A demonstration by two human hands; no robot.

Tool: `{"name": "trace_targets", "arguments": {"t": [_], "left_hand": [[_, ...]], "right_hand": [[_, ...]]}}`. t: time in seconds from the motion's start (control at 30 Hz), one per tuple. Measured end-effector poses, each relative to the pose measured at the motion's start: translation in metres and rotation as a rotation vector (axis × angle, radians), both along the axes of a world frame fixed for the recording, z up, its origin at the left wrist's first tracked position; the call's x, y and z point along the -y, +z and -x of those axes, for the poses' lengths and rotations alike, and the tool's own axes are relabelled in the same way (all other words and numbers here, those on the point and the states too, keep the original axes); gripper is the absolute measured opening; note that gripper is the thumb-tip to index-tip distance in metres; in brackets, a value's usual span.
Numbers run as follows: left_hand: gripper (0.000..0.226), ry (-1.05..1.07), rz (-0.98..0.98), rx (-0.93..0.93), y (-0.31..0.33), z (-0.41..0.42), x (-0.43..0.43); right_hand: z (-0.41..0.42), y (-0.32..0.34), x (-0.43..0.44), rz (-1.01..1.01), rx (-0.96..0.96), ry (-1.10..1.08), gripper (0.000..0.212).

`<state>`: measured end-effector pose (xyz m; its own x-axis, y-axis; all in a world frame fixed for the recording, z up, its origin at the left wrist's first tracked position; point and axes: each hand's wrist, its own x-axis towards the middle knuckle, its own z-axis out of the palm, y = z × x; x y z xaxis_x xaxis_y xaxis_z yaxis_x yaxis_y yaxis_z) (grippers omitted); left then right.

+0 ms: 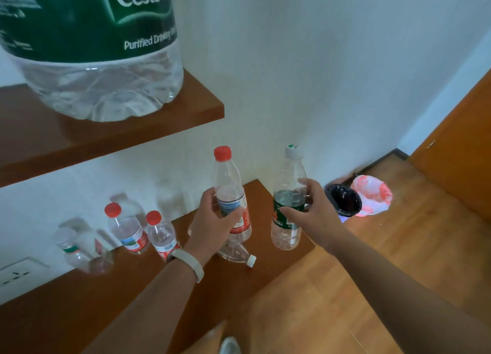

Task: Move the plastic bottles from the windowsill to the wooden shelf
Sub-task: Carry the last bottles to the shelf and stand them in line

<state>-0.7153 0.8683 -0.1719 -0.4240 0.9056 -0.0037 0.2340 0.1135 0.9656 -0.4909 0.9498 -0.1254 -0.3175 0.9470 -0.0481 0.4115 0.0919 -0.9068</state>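
Head view: my left hand (216,215) is wrapped around the label band of the red-capped bottle (231,194), and my right hand (309,207) clamps the green-labelled bottle (288,199) the same way. Both bottles are upright over the right end of the lower wooden shelf (265,194). They look empty: light, thin-walled, easily dented and easily tipped. The mid-body label grip suits them; squeeze gently.

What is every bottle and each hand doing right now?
Left hand: gripping the red-cap bottle, upright.
Right hand: gripping the green-label bottle, upright.
Two small red-cap bottles: standing on the lower shelf.
White-cap bottle: lying on its side.
Big jug: standing on the upper shelf.
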Motion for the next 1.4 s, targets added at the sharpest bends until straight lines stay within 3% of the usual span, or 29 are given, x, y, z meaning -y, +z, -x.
{"name": "trace_targets", "arguments": {"t": [0.37, 0.97, 1.13, 1.4], "left_hand": [[0.067, -0.019, 0.059, 0.007, -0.025, 0.032, -0.043], [0.061, 0.325, 0.278, 0.029, -0.058, 0.041, -0.114], [0.063, 0.426, 0.326, 0.032, -0.074, 0.027, -0.129], [0.062, 0.562, 0.347, -0.011, -0.093, 0.029, -0.142]], "right_hand": [[0.045, -0.025, -0.056, 0.005, 0.041, 0.067, 0.074], [0.108, -0.099, -0.189, -0.001, 0.141, 0.409, 0.075], [0.115, -0.119, -0.214, 0.030, 0.095, 0.463, 0.066], [0.129, -0.155, -0.231, -0.076, 0.045, 0.565, 0.068]]}}
